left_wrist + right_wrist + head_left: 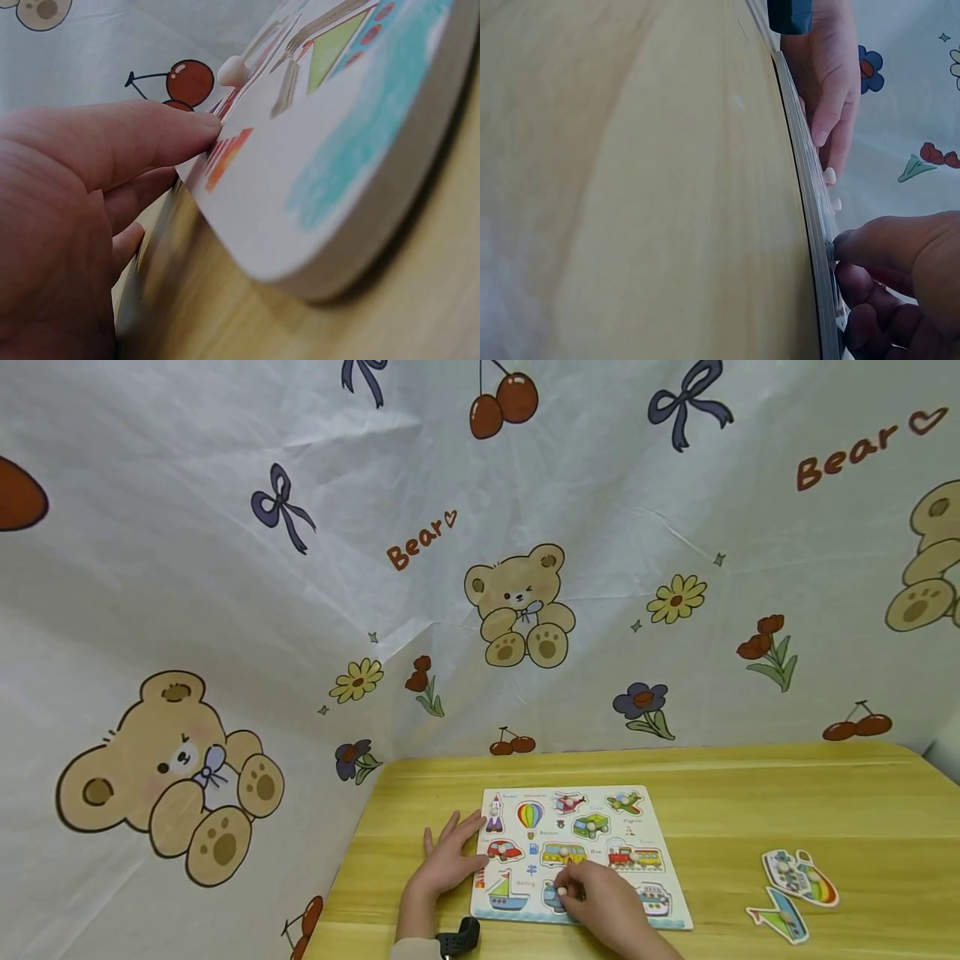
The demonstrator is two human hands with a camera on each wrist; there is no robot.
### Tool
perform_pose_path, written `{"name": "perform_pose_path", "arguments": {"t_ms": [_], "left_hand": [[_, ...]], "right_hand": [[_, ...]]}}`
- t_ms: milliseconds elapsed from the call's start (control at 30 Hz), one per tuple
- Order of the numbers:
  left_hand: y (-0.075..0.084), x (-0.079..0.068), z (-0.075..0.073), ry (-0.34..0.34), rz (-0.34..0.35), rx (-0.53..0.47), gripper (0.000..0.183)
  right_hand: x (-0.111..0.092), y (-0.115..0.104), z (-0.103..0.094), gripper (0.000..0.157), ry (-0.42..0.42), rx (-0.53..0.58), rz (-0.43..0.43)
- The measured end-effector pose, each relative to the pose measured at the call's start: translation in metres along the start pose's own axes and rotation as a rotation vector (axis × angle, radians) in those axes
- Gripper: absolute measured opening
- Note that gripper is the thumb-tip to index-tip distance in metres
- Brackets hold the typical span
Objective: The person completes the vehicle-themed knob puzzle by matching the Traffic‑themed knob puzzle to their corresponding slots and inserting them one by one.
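A white wooden peg puzzle board [525,883] lies on the table, printed with vehicles. My right hand [611,906] is over its lower edge, thumb and fingertips pinching a small blue puzzle piece [551,897] with a pale knob, at the bottom row; the hand hides part of it. In the right wrist view those fingertips [847,244] are right at the board's surface. My left hand [447,860] lies at the board's left side, fingers extended; its thumb [161,139] rests on the board's edge beside the red car piece [504,850].
Right of the board lie loose knobbed pieces: a sailboat piece [780,916], a boat-like piece [786,872] and a rainbow-striped piece [821,889]. A bus piece [562,853] and a train piece [637,857] sit in the board. A bear-print cloth [600,710] hangs behind the wooden table [720,810].
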State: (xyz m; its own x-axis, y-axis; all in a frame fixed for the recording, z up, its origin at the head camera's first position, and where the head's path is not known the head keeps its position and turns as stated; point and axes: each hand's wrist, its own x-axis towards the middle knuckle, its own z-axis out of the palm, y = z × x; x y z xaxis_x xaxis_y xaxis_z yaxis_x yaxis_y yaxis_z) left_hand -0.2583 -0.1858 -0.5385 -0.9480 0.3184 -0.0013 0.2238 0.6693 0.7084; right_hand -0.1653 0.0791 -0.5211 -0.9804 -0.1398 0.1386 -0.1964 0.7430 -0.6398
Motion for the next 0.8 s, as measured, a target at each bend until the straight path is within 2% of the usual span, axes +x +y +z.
{"name": "perform_pose_path", "arguments": {"t_ms": [233,433,567,800], "left_hand": [[0.000,0.001,0.001,-0.009,0.003,-0.009,0.064],[-0.002,0.002,0.002,-0.005,0.003,-0.001,0.064],[-0.003,0.002,0.002,-0.002,0.000,0.003,0.064],[-0.003,0.001,0.000,-0.005,0.002,-0.004,0.066]], "right_hand": [[-0.002,0.002,-0.001,0.004,-0.012,-0.007,-0.009],[-0.006,0.001,-0.006,0.023,0.004,0.061,0.003],[-0.008,0.002,-0.011,0.028,0.011,0.095,0.048],[-0.012,0.009,-0.022,0.029,0.084,0.108,0.135]]}}
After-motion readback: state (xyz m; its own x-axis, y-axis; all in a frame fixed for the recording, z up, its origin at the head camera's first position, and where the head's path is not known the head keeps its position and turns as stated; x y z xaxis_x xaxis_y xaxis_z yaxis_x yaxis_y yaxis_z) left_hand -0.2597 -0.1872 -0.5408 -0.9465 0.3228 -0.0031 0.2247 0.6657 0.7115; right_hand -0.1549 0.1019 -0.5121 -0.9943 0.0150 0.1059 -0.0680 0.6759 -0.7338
